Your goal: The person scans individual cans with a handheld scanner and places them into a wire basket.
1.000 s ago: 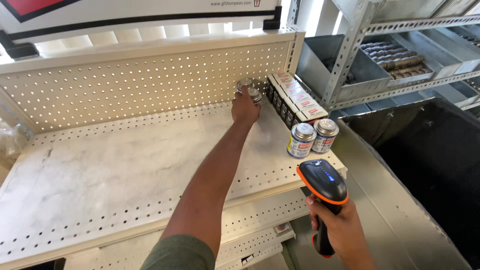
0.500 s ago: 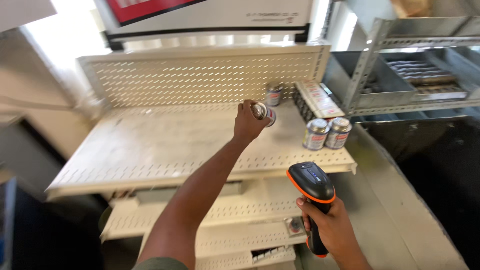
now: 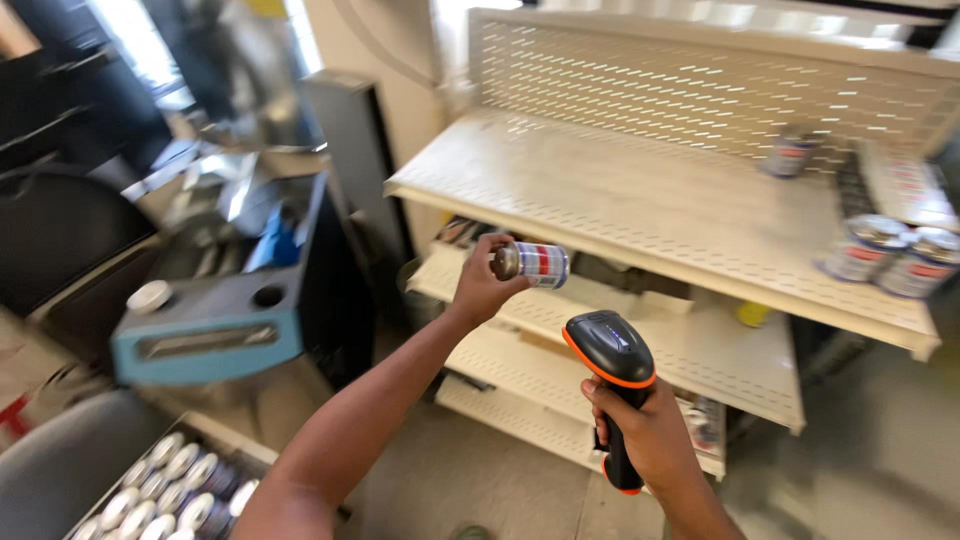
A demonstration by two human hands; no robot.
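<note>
Metal glints at the cap end of the small can (image 3: 530, 264), which lies on its side in the left hand (image 3: 482, 285), fingers wrapped round the capped end and the rest of the can jutting out to the right, free in the air in front of the shelves. That grip looks shallow to me: with only one end pinched, a quick turn of the wrist could let the can slip and drop to the floor. The picture is smeared with motion, so a hurried swing seems the likeliest cause. The right hand (image 3: 650, 430) is closed in a fist round the handle of a black and orange scanner (image 3: 612, 385), its head tipped up toward the can but apart from it; if the two are brought together carelessly they could knock.

Outward from the fingers, the left wrist is bent slightly back and the forearm runs long and nearly straight from the lower frame up to the can. The right forearm comes in short from the bottom edge, wrist upright.

Behind stands a pale perforated shelf (image 3: 640, 205) with three cans (image 3: 885, 255) near its right end. A box of cans (image 3: 165, 495) sits low on the left.
</note>
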